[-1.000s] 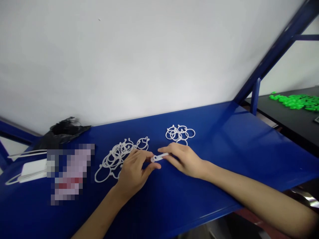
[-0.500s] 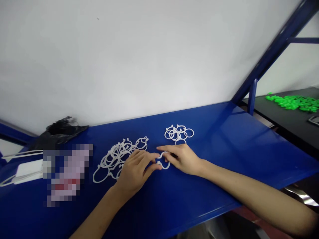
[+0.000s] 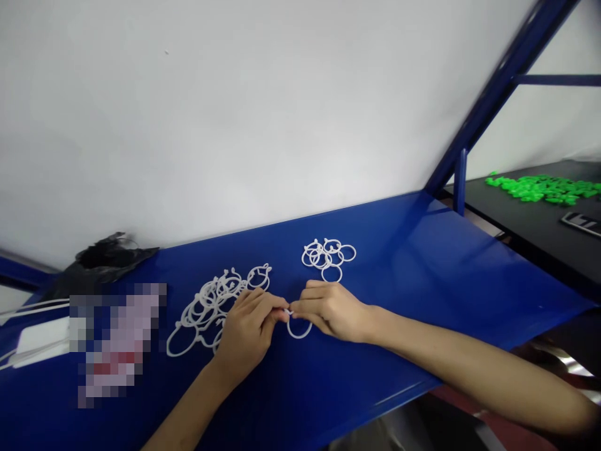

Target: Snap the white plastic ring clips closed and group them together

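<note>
Low over the blue table, a white plastic curtain ring (image 3: 299, 338) is held between both hands, its loop hanging toward me. My left hand (image 3: 245, 326) pinches the ring's top end between thumb and index finger. From the other side, my right hand (image 3: 339, 313) grips it close to the same spot, fingers curled. The fingertips nearly meet and partly hide the ring's ends. Beside and partly behind my left hand lies a tangled heap of similar white rings (image 3: 213, 294). A smaller group of white rings (image 3: 320, 258) lies beyond my right hand.
The blue table (image 3: 399, 244) backs onto a white wall. At the left are a black plastic bag (image 3: 113, 257), a pixelated pink item (image 3: 124, 338) and a white flat object with cords (image 3: 42, 341). Rightward, a blue post (image 3: 460, 181) stands before a black table with green pieces (image 3: 539, 188).
The ring's ends, apart before, are now brought together between my fingertips. My right hand has closed in around it, its index finger no longer stretched out. The view has shifted slightly.
</note>
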`<move>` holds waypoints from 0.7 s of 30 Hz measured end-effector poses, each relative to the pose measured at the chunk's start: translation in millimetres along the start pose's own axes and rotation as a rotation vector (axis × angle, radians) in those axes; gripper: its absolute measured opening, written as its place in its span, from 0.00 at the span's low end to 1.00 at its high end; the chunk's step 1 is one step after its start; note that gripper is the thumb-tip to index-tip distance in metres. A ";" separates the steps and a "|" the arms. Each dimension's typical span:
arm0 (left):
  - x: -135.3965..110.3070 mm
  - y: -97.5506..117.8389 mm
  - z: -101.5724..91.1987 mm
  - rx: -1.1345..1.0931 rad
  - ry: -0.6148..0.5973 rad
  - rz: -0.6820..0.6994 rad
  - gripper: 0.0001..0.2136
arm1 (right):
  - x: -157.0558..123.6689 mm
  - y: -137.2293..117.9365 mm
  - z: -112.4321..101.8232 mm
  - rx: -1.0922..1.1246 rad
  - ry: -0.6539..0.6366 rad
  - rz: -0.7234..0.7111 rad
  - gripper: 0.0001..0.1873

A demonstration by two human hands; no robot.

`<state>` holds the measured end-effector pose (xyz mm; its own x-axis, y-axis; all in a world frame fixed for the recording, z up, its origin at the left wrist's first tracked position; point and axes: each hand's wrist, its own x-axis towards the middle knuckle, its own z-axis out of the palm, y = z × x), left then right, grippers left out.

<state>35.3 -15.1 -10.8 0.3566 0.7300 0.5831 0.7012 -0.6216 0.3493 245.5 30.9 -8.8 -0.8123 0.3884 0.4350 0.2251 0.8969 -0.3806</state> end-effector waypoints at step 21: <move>-0.2 -36.6 0.5 0.431 -0.102 -0.221 0.13 | 2.8 46.1 -20.4 -0.453 0.211 0.381 0.16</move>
<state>9.9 7.6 -24.0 0.2142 0.8684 0.4473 0.9507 -0.2904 0.1084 264.6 77.7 -8.5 -0.5169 0.6901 0.5065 0.7210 0.6699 -0.1771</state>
